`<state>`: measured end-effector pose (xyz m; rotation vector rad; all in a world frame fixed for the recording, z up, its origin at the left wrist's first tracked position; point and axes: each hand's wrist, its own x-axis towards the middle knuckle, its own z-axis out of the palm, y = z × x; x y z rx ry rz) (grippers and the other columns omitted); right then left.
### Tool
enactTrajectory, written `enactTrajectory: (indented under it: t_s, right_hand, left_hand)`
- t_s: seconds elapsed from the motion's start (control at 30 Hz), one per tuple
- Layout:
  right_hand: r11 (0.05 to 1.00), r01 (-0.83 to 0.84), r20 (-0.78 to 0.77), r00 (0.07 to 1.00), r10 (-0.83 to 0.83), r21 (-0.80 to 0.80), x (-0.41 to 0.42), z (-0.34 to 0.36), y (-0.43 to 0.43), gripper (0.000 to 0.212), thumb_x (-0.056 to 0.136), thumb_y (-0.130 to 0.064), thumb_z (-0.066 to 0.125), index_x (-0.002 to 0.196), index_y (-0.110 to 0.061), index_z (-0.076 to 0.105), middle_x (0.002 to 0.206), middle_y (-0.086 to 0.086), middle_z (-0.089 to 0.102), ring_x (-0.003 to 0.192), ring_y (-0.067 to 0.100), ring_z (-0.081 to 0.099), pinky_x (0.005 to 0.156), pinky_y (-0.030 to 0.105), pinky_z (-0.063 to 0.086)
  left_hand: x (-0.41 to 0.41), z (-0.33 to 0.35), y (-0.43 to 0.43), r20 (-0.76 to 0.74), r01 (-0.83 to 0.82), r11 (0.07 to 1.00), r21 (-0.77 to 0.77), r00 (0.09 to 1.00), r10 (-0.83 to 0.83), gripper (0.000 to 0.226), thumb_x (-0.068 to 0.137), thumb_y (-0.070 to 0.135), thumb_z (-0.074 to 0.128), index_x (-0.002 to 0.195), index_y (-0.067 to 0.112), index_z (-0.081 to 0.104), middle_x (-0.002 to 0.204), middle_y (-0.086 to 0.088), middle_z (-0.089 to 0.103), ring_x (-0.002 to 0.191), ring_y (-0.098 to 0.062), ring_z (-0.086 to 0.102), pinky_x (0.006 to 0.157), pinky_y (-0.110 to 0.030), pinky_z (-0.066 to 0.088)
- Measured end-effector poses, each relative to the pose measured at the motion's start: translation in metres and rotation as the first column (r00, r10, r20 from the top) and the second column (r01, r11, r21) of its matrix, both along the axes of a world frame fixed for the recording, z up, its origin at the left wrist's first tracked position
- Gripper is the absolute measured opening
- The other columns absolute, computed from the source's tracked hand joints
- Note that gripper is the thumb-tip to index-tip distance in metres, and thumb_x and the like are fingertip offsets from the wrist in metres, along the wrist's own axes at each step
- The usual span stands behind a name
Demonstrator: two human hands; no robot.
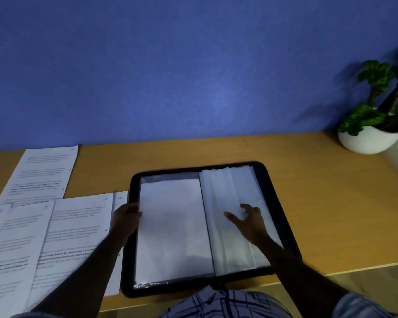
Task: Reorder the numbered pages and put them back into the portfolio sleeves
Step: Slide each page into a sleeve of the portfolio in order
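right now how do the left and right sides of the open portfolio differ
The left side lies flat and smooth, showing one white sheet; the right side is a rippled stack of translucent sleeves. The left hand grips the left side's outer edge, while the right hand rests spread-fingered on the right side. Both sit inside the same black portfolio frame.

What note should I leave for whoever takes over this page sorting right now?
Left hand grips the left sleeve at its outer edge; right hand open, fingers spread over the clear sleeves.
Portfolio lies open on the table.
One white sheet shows in the left sleeve.
Loose pages, including 9 and 10, lie left of it, still to file.
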<state>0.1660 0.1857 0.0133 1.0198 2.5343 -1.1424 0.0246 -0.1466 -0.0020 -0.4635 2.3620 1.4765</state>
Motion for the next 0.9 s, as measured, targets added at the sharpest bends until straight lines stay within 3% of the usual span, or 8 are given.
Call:
enactTrajectory:
  t_s: [0.1, 0.23, 0.33, 0.4, 0.53, 0.67, 0.77, 0.9]
  right_hand:
    - [0.974, -0.137, 0.104, 0.987, 0.120, 0.182, 0.000, -0.002, -0.013, 0.095, 0.070, -0.073, 0.071, 0.143, -0.021, 0.040, 0.138, 0.010, 0.038, 0.127, 0.028, 0.041, 0.104, 0.045, 0.040]
    - [0.933, -0.191, 0.212, 0.969, 0.130, 0.304, -0.002, -0.010, -0.025, 0.099, 0.070, -0.068, 0.074, 0.145, -0.019, 0.031, 0.138, 0.011, 0.035, 0.126, 0.029, 0.039, 0.104, 0.043, 0.038]
    - [0.945, -0.133, 0.180, 0.980, 0.082, 0.298, 0.001, -0.015, -0.022, 0.093, 0.073, -0.059, 0.077, 0.144, -0.019, 0.031, 0.137, 0.012, 0.038, 0.125, 0.030, 0.044, 0.103, 0.044, 0.040]
    - [0.953, -0.084, 0.138, 0.989, 0.046, 0.290, 0.005, -0.015, -0.016, 0.084, 0.079, -0.050, 0.076, 0.144, -0.018, 0.032, 0.136, 0.013, 0.042, 0.123, 0.032, 0.048, 0.102, 0.046, 0.041]
    - [0.949, -0.011, 0.078, 0.997, -0.015, 0.316, 0.011, -0.012, -0.004, 0.058, 0.087, -0.031, 0.065, 0.138, -0.016, 0.041, 0.131, 0.013, 0.047, 0.113, 0.031, 0.055, 0.097, 0.045, 0.047]
    - [0.959, 0.111, 0.002, 0.993, -0.116, 0.261, 0.018, -0.013, 0.015, 0.043, 0.092, -0.023, 0.055, 0.134, -0.012, 0.050, 0.129, 0.019, 0.052, 0.108, 0.035, 0.059, 0.090, 0.042, 0.050]
    - [0.972, 0.139, -0.022, 0.990, -0.137, 0.188, 0.020, -0.016, 0.026, 0.041, 0.096, -0.032, 0.055, 0.131, -0.010, 0.052, 0.128, 0.021, 0.055, 0.104, 0.034, 0.061, 0.089, 0.043, 0.053]
    - [0.953, -0.023, 0.044, 0.999, 0.010, 0.304, 0.015, -0.023, 0.013, 0.077, 0.082, -0.068, 0.061, 0.136, -0.016, 0.044, 0.131, 0.012, 0.049, 0.113, 0.026, 0.056, 0.093, 0.044, 0.052]
  left_hand:
    - [-0.001, -0.004, -0.007, 0.003, -0.026, 0.999, -0.040, 1.000, 0.026, 0.033, 0.085, -0.002, 0.066, 0.116, 0.010, 0.067, 0.086, -0.013, 0.070, 0.074, -0.030, 0.067, 0.074, -0.041, 0.058]
    - [0.002, -0.012, -0.017, -0.038, -0.014, 0.982, -0.189, 0.999, 0.007, 0.034, 0.082, 0.010, 0.069, 0.116, 0.014, 0.069, 0.093, -0.009, 0.073, 0.085, -0.030, 0.070, 0.082, -0.046, 0.059]
    - [0.011, -0.006, -0.015, -0.084, 0.055, 0.971, -0.232, 0.994, -0.076, 0.027, 0.085, 0.013, 0.067, 0.112, 0.015, 0.070, 0.099, -0.010, 0.073, 0.094, -0.031, 0.068, 0.089, -0.044, 0.055]
    - [0.019, -0.003, -0.010, -0.124, 0.101, 0.966, -0.237, 0.983, -0.133, 0.015, 0.088, 0.011, 0.067, 0.102, 0.013, 0.070, 0.096, -0.009, 0.072, 0.089, -0.027, 0.064, 0.082, -0.036, 0.051]
    - [0.031, -0.003, -0.004, -0.174, 0.137, 0.960, -0.245, 0.968, -0.182, 0.027, 0.092, 0.015, 0.067, 0.118, 0.008, 0.066, 0.107, -0.008, 0.070, 0.095, -0.021, 0.062, 0.081, -0.032, 0.047]
    - [0.035, -0.005, -0.005, -0.193, 0.178, 0.953, -0.243, 0.955, -0.227, 0.026, 0.092, 0.017, 0.067, 0.118, 0.012, 0.066, 0.110, -0.007, 0.071, 0.097, -0.021, 0.065, 0.087, -0.038, 0.054]
    - [0.038, -0.005, -0.002, -0.193, 0.216, 0.943, -0.255, 0.944, -0.268, 0.027, 0.092, 0.017, 0.067, 0.118, 0.011, 0.065, 0.109, -0.006, 0.071, 0.097, -0.020, 0.066, 0.086, -0.035, 0.054]
    - [0.046, -0.002, 0.010, -0.243, 0.269, 0.925, -0.268, 0.910, -0.335, 0.027, 0.089, 0.012, 0.070, 0.115, 0.007, 0.066, 0.108, -0.005, 0.069, 0.100, -0.018, 0.064, 0.080, -0.022, 0.046]
